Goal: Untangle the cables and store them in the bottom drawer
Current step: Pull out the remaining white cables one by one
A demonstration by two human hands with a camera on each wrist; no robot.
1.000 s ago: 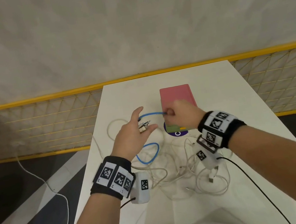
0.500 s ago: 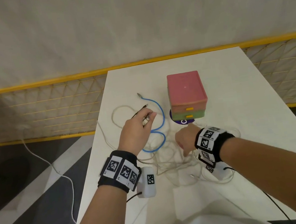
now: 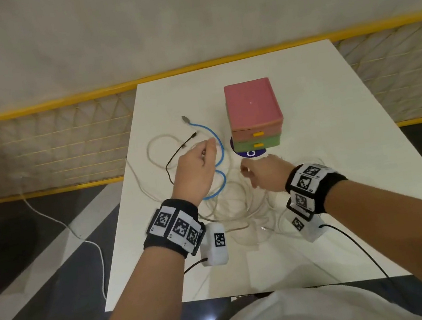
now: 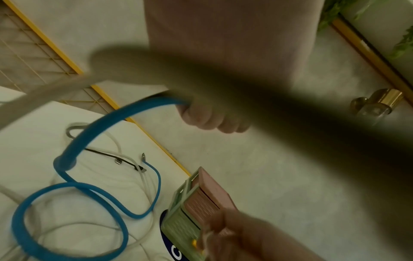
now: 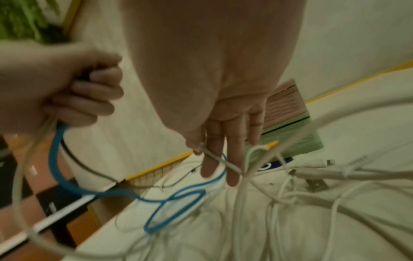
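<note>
A tangle of white cables (image 3: 239, 210) lies on the white table (image 3: 342, 167), with a blue cable (image 3: 215, 142) and a thin black cable (image 3: 174, 159) running out of it. My left hand (image 3: 204, 152) is raised over the table's left side and grips the blue cable (image 4: 89, 127) together with the black one and some white strands. My right hand (image 3: 246, 172) hovers in front of the drawer unit (image 3: 251, 104) and pinches a white cable (image 5: 214, 157) between thumb and finger. The green bottom drawer (image 3: 256, 143) looks closed.
A purple round mat (image 3: 250, 152) lies under the drawer unit. Behind and beside the table runs a yellow-framed mesh fence (image 3: 51, 145). A white cord (image 3: 90, 241) trails over the floor at the left. Black leads run from both wrist cameras.
My right hand has pulled back from the drawer unit's front to the tangle. The blue cable's far end now lies free on the table. My left hand has closed round its cables.
</note>
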